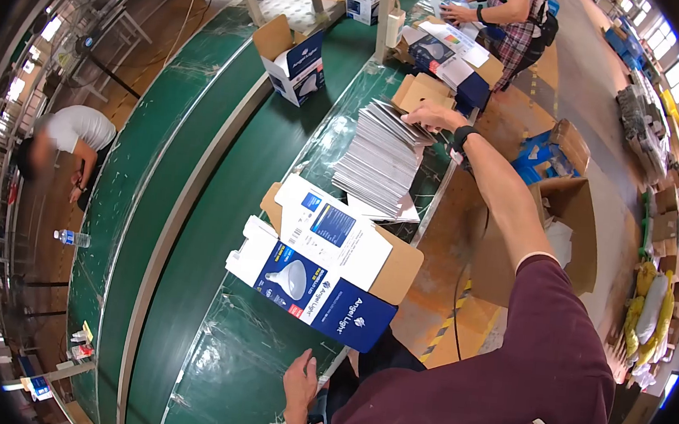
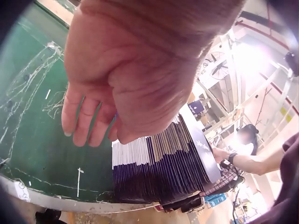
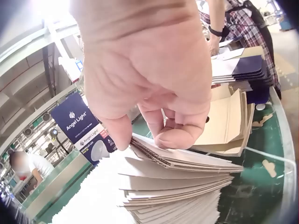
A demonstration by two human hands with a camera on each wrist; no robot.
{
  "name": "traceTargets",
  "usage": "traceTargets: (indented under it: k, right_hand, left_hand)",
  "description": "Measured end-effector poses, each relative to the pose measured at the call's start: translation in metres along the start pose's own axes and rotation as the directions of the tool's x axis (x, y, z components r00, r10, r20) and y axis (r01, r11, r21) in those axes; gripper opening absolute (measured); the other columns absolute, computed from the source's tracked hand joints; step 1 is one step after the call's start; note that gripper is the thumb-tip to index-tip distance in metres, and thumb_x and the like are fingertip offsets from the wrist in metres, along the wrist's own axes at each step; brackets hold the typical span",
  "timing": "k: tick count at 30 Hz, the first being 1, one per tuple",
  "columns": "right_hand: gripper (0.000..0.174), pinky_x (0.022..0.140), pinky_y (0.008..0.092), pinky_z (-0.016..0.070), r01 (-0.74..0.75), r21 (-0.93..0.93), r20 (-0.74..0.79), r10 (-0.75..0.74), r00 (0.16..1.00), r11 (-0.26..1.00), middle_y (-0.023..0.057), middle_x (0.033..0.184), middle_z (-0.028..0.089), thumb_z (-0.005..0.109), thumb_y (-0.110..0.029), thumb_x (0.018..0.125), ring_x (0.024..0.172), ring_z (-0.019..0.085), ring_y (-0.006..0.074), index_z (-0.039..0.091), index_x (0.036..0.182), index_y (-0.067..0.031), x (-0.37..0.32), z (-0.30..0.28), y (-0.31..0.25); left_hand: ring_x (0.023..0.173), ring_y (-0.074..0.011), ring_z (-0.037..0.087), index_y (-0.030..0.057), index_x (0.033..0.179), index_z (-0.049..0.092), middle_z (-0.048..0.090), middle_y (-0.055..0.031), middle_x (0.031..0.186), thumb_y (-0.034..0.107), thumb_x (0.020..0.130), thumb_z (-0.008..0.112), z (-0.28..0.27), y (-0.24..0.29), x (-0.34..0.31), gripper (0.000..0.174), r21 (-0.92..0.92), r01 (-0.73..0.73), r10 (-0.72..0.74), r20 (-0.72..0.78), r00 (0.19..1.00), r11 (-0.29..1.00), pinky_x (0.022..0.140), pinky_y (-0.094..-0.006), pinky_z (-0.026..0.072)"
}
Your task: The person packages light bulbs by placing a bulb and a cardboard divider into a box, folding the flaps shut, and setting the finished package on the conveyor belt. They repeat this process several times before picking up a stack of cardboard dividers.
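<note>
At the far end of a row of thin white folded cardboard sheets, my right hand pinches several sheets. In the right wrist view, the thumb is on one side of their top edges and the curled fingers are on the other. My left hand hovers above the green table near its front edge, fingers loosely extended and holding nothing. Between the hands lies a stack of flattened blue-and-white Angel Light lamp boxes; the left wrist view shows their packed edges just beyond the left hand.
Brown cardboard pieces lie beyond the sheets. An opened lamp box stands on the green conveyor. A large carton sits right of the table. One person works at the far end, another across the conveyor.
</note>
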State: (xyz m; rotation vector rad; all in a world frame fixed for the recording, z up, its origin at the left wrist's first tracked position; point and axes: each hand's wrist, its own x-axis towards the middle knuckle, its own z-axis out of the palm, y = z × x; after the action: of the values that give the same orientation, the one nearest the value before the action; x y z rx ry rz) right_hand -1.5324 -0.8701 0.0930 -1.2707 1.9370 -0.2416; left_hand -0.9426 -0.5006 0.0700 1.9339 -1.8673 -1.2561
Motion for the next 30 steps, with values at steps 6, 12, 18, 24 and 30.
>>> traceTargets:
  k: [6,12,18,24,30]
  right_hand:
    - [0.037,0.074,0.0506,0.0526,0.224,-0.565,-0.395,-0.499,0.772,0.794,0.0277,0.087,0.066,0.060,-0.033,0.093,0.082,0.066,0.0467,0.071,0.094,0.0015,0.015,-0.007,0.040]
    - [0.025,0.064,0.0308,0.0509,0.614,0.151,-0.647,-0.392,0.654,0.775,0.0052,0.077,0.064,0.063,-0.023,0.103,0.072,0.063,0.0120,0.070,0.104,0.0009,-0.207,0.031,-0.092]
    - [0.039,0.089,0.0295,0.0546,0.222,0.874,0.014,-0.481,0.877,0.432,0.0040,0.117,0.065,0.065,-0.021,0.105,0.105,0.063,0.0110,0.055,0.137,-0.0002,-0.367,0.291,-0.190]
    - [0.080,0.109,0.0414,0.0453,0.785,0.260,-0.332,-0.712,0.619,0.562,0.0167,0.137,0.057,0.085,-0.022,0.087,0.130,0.056,0.0287,0.043,0.152,-0.0028,-0.396,0.412,-0.240]
    - [0.044,0.100,0.0463,0.0463,0.886,0.067,0.085,-0.887,0.453,0.459,0.0156,0.124,0.060,0.076,-0.008,0.088,0.118,0.059,0.0365,0.057,0.128,-0.0071,-0.380,0.555,-0.266]
  left_hand:
    - [0.111,-0.0438,0.069,-0.0023,0.127,0.069,0.072,-0.0256,0.121,0.022,0.104,0.059,-0.016,0.036,0.029,0.036,0.012,-0.198,0.199,-0.069,0.978,0.980,0.098,-0.0471,0.0528]
    - [0.103,-0.0144,0.068,-0.0028,0.136,0.060,0.072,-0.0140,0.113,0.038,0.103,0.068,-0.039,0.101,0.049,0.052,-0.455,0.080,-0.041,0.097,0.994,0.887,0.086,-0.0318,0.0550]
    - [0.106,-0.0145,0.067,-0.0036,0.140,0.057,0.069,-0.0080,0.124,0.020,0.102,0.072,-0.094,0.064,0.003,0.047,-0.950,-0.301,-0.008,-0.303,0.953,0.079,0.091,-0.0306,0.0554]
    - [0.094,-0.0193,0.075,0.0010,0.110,0.078,0.079,-0.0077,0.104,0.004,0.093,0.078,-0.198,-0.090,-0.084,0.018,-0.384,-0.421,0.154,-0.562,0.813,0.821,0.087,-0.0311,0.0562]
    - [0.096,-0.0287,0.077,0.0037,0.118,0.076,0.079,-0.0151,0.110,0.003,0.088,0.080,-0.163,-0.245,-0.073,0.030,-0.167,-0.359,0.220,-0.538,0.814,0.918,0.087,-0.0377,0.0598]
